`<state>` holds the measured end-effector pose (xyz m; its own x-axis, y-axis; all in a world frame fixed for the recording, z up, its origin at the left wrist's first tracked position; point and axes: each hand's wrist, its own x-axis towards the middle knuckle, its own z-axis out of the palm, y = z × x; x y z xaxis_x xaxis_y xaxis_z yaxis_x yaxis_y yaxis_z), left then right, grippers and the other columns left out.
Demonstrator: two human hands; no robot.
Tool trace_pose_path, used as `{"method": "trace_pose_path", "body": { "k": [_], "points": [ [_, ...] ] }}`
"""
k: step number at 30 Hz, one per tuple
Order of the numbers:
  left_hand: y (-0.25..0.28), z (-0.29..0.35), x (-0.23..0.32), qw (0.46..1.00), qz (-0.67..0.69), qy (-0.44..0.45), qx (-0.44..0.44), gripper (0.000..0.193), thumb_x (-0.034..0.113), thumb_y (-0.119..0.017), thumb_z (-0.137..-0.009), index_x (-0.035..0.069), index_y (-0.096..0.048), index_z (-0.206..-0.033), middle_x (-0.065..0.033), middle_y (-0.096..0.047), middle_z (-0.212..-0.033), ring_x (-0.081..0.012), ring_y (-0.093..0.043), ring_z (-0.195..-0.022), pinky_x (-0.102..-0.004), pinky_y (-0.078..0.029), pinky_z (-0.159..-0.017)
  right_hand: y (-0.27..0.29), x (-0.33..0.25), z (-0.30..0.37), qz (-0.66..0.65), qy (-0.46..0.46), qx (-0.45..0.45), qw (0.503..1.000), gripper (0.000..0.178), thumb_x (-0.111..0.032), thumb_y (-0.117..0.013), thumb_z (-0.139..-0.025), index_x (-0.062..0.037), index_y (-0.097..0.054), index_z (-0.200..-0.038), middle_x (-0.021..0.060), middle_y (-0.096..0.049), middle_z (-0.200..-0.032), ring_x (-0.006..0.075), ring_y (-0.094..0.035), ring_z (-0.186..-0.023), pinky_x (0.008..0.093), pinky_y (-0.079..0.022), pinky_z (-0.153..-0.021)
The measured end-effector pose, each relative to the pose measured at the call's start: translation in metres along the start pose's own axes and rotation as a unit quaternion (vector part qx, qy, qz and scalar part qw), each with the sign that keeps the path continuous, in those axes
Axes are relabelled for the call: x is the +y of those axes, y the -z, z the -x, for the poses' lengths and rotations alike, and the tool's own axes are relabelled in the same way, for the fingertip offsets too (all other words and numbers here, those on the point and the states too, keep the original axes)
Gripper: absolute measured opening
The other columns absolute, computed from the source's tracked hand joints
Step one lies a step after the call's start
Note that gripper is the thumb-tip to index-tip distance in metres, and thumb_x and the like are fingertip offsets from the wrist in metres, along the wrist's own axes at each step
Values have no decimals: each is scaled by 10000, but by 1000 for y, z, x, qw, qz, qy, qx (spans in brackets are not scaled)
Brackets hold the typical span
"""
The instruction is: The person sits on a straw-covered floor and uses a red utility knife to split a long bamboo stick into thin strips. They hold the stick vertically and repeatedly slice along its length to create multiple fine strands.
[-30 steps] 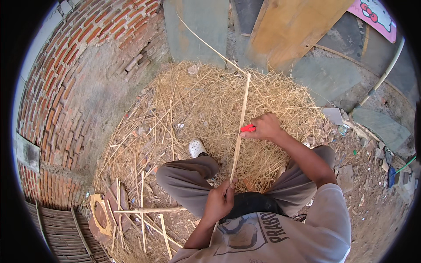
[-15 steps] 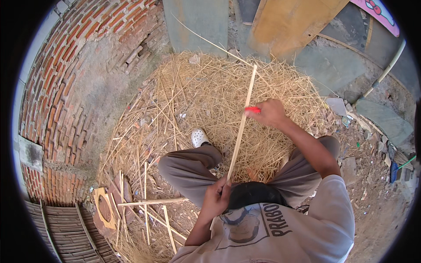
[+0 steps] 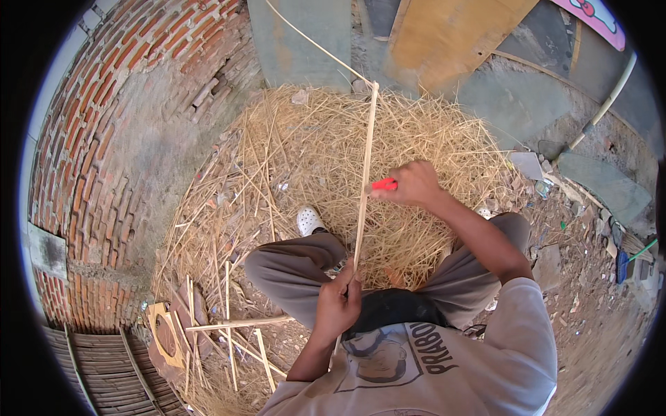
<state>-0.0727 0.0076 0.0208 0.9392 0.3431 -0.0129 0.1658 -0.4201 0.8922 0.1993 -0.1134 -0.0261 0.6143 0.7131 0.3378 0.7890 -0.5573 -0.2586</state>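
My left hand point(image 3: 338, 305) is closed round the near end of a long pale bamboo strip point(image 3: 368, 145), close to my lap. The strip points away from me, over a heap of shavings. A thin sliver point(image 3: 316, 43) hangs off its far tip and runs out to the upper left. My right hand point(image 3: 414, 184) grips a red-handled knife point(image 3: 383, 184) and presses it against the strip's right side about midway along; its blade is too small to make out.
Straw-like shavings point(image 3: 430, 139) cover the ground before my crossed legs. Several split strips point(image 3: 239, 322) and a cut-out wooden board point(image 3: 166, 333) lie at my left. A brick wall point(image 3: 90, 159) rises on the left; boards point(image 3: 451, 41) lean at the back.
The strip's far end has swung left and further out. My right hand with the knife has slid along the strip toward me. My left hand keeps its hold.
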Motion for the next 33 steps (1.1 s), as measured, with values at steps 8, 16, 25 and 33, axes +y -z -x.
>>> {"method": "trace_pose_path", "body": {
  "k": [8, 16, 25, 33],
  "points": [
    [9, 12, 6, 998, 0, 45, -38, 314, 30, -567, -934, -99, -583, -1219, -228, -691, -909, -53, -569, -754, -252, -489, -633, 0, 7, 5, -2, -48, 6, 999, 733, -800, -506, -788, -104, -656, -613, 80, -556, -479, 263, -566, -429, 407, -460, -461],
    [11, 30, -7, 997, -46, -48, -32, 343, 13, -570, -896, -45, -602, -1233, -187, -589, -663, -166, -649, -598, -294, -472, -558, 8, 17, -5, 30, -26, -2, 999, 754, -839, -481, -762, -121, -670, -631, 57, -561, -482, 235, -598, -462, 388, -463, -457],
    [20, 59, -7, 994, -43, 11, -104, 262, 27, -563, -917, -52, -621, -1160, -123, -549, -633, -147, -521, -554, -278, -445, -546, 3, 69, -15, 63, -129, 4, 990, 783, -841, -451, -778, -107, -701, -668, 97, -587, -528, 275, -627, -529, 402, -485, -500],
    [40, 78, 2, 990, -13, 37, -134, 253, 22, -532, -938, -52, -622, -1162, -82, -541, -615, -82, -480, -566, -249, -422, -544, 4, 126, -26, 84, -201, 54, 974, 793, -839, -453, -771, -92, -707, -697, 113, -611, -558, 287, -641, -572, 414, -514, -537]
  ]
}}
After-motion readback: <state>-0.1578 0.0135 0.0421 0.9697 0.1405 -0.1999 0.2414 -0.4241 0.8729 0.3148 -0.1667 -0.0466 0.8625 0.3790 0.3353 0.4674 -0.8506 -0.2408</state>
